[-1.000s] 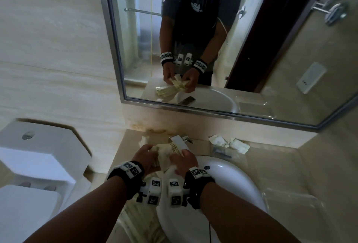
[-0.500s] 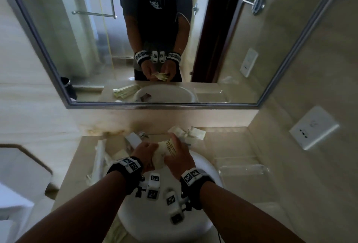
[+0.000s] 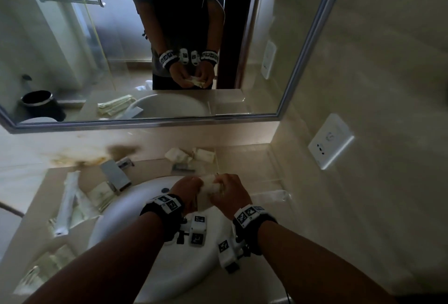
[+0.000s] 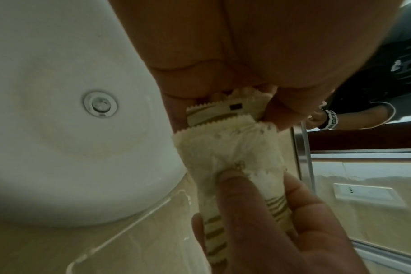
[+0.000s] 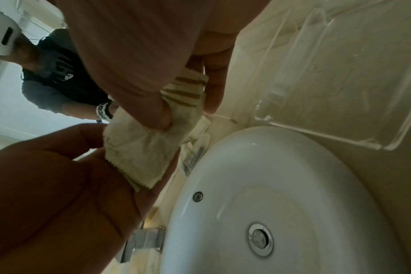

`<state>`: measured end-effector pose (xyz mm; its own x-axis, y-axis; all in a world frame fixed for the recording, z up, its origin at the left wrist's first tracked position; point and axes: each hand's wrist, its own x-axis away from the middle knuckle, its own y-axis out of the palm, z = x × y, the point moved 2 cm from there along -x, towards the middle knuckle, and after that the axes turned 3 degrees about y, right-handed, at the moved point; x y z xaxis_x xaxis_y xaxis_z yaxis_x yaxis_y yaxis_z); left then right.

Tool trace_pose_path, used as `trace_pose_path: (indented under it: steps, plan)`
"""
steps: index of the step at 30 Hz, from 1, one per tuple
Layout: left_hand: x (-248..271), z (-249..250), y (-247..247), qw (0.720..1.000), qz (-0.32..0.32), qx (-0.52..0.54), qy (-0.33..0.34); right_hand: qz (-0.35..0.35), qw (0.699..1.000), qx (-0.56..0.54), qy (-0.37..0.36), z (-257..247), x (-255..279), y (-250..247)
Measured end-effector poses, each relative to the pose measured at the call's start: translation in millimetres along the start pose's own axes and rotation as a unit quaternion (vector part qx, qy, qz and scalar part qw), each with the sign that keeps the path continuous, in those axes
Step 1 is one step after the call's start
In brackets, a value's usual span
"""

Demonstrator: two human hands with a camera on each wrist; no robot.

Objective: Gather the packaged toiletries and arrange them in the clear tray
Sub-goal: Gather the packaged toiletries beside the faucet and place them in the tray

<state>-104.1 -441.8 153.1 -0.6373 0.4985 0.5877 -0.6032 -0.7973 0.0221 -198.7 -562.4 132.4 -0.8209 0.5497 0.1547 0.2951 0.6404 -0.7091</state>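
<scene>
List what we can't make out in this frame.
- Packet count in the bundle: both hands cover it in every view.
- Print on the packets: blurred, left wrist view.
- Clear tray far end: cut off by the right wrist view's edge.
- Loose packets behind the sink: too small, head view.

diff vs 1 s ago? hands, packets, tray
Both hands, left hand and right hand, carried the bundle of packets rightward from beside the faucet to above the basin, nearer the clear tray. Both kept gripping it. Loose packets behind the basin stayed put.
</scene>
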Motion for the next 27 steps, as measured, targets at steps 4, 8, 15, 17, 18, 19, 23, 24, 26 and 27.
trace_pose_path:
  steps: [4,8,15,17,18,19,23,24,26,27]
  plan:
    - [-13,-7,33,0.999,-0.012,-0.029,0.012,-0.047,0.999,0.016,0.012,31,-5,-19]
    - [-23,-20,59,0.999,-0.028,-0.013,0.008,-0.094,0.995,0.037,0.010,61,-6,-33]
    - [-27,-28,94,0.997,-0.041,0.057,-0.039,-0.114,0.993,0.007,0.043,104,-7,-52]
    - [-29,-29,103,0.995,-0.040,0.072,-0.054,-0.109,0.993,-0.005,0.052,113,-8,-54]
    - [-30,-31,106,0.995,-0.032,0.078,-0.059,-0.104,0.993,-0.013,0.059,116,-9,-56]
    - [-29,-33,107,0.994,-0.030,0.081,-0.062,-0.098,0.992,-0.026,0.072,121,-10,-58]
    - [-40,-50,114,0.998,-0.054,-0.010,-0.026,-0.075,0.984,-0.084,0.140,140,-13,-64]
    - [-39,-51,118,0.998,-0.053,-0.007,-0.038,-0.073,0.981,-0.092,0.151,145,-14,-65]
    - [-40,-57,128,0.996,-0.062,0.022,-0.064,-0.069,0.977,-0.110,0.169,151,-13,-67]
    - [-40,-59,133,0.995,-0.065,0.028,-0.069,-0.070,0.975,-0.118,0.177,153,-13,-68]
